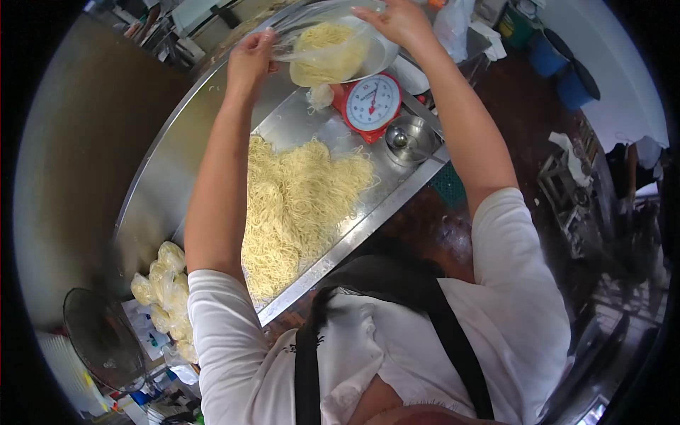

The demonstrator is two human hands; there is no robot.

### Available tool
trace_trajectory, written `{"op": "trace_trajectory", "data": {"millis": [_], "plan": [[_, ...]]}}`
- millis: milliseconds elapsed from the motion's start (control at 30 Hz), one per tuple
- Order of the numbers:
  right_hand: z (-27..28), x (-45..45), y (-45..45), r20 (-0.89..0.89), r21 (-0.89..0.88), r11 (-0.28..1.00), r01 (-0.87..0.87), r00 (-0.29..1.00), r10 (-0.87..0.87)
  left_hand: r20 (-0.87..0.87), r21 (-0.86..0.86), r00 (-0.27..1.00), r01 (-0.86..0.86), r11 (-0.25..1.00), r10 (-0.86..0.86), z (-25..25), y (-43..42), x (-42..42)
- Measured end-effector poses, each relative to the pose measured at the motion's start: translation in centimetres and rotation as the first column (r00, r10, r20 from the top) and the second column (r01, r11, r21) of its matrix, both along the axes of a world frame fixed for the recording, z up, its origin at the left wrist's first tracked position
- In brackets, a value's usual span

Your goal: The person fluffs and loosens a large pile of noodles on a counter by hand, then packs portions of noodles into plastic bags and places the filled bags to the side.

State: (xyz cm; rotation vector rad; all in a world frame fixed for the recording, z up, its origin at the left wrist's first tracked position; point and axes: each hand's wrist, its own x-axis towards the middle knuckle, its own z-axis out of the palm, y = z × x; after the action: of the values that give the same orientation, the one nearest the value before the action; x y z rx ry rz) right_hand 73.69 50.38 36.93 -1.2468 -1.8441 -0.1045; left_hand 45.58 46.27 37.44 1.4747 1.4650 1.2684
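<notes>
A clear plastic bag (287, 46) with yellow noodles (327, 57) in it rests on the pan of a red dial scale (372, 105). My left hand (252, 58) pinches the bag's left edge, fingers closed. At the top, my right hand (398, 25) has its fingers on the bag's other edge, partly cut off by the frame. Below the scale, a large loose heap of noodles (304, 205) lies on the metal table (368, 218). My left forearm covers part of that heap's side.
A steel bowl (414, 142) with a ladle in it stands right of the scale. Filled bags of noodles (166, 294) pile up at the lower left, near a round dark fan-like disc (103, 338). Blue bins (575, 88) stand on the floor at the upper right.
</notes>
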Motion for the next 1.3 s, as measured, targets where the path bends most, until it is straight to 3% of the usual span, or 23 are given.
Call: {"op": "trace_trajectory", "data": {"millis": [200,400,500,600,633,667,733,800,833,933,1000,1033,1100,1133,1167,1267,1300], "plan": [[1.7,-0.2,-2.3,-0.105,-0.348,0.938,0.015,0.993,-0.055,0.040,-0.061,0.999,-0.005,0.998,0.008,-0.8,0.4,0.5],[-1.3,-1.7,-1.1,-0.127,-0.153,0.986,0.070,0.988,-0.090,0.214,0.070,0.974,0.057,0.996,-0.071,-2.8,0.1,0.6],[-8.5,-1.5,7.7,0.012,0.092,0.995,-0.048,0.999,0.047,0.283,0.192,0.958,-0.009,0.981,-0.046,-2.9,-1.5,-0.5],[-0.8,-4.9,-1.7,-0.031,0.165,0.975,-0.146,0.988,0.153,0.378,0.313,0.924,-0.071,0.947,-0.056,-0.5,-5.2,-1.4],[1.4,-6.2,-5.5,-0.137,0.188,0.971,-0.144,0.976,0.172,0.413,0.331,0.909,-0.096,0.939,-0.053,0.2,-8.0,-1.7],[2.1,-7.2,-8.2,-0.246,0.199,0.970,-0.140,0.951,0.188,0.436,0.341,0.899,-0.131,0.931,-0.033,0.9,-10.8,-2.0],[-0.7,-6.5,-10.1,-0.298,0.202,0.921,-0.332,0.875,0.381,0.480,0.360,0.877,-0.203,0.910,0.006,1.8,-16.3,-2.8],[0.6,-9.3,-18.4,-0.262,0.104,0.965,-0.242,0.929,0.261,0.420,0.294,0.904,-0.224,0.929,0.085,0.0,-22.0,-4.4],[-1.2,-10.6,-20.4,-0.414,-0.005,0.940,-0.342,0.856,0.310,0.390,0.263,0.914,-0.230,0.937,0.115,-1.3,-24.2,-5.0],[-10.7,-12.6,-21.1,-0.533,-0.350,0.774,-0.527,0.792,0.298,0.523,-0.031,0.822,-0.247,0.968,0.227,-9.6,-27.5,-8.2],[-16.8,-13.2,-21.2,-0.333,-0.419,0.749,-0.513,0.854,0.399,0.334,-0.127,0.880,-0.313,0.941,0.337,-12.7,-29.1,-9.8],[-18.1,-13.8,-21.1,-0.227,-0.441,0.742,-0.505,0.863,0.452,0.337,-0.173,0.875,-0.307,0.936,0.349,-15.1,-29.9,-10.1],[-17.9,-14.9,-23.6,-0.129,-0.481,0.757,-0.443,0.890,0.438,0.251,-0.271,0.883,-0.329,0.905,0.396,-16.5,-32.5,-9.8],[-17.3,-15.7,-24.5,-0.078,-0.479,0.777,-0.408,0.902,0.425,0.319,-0.300,0.859,-0.309,0.903,0.400,-17.3,-33.4,-10.1],[-13.7,-17.1,-26.3,-0.089,-0.339,0.846,-0.411,0.909,0.406,0.378,-0.306,0.832,-0.302,0.903,0.407,-16.9,-34.0,-10.3],[-12.4,-20.1,-28.9,-0.174,-0.226,0.615,-0.756,0.652,0.738,0.444,-0.343,0.802,-0.259,0.903,0.399,-16.9,-36.6,-9.3],[-14.0,-21.9,-29.4,-0.015,-0.568,0.519,-0.639,0.638,0.770,0.451,-0.354,0.805,-0.236,0.905,0.386,-17.1,-37.3,-9.0]]}}
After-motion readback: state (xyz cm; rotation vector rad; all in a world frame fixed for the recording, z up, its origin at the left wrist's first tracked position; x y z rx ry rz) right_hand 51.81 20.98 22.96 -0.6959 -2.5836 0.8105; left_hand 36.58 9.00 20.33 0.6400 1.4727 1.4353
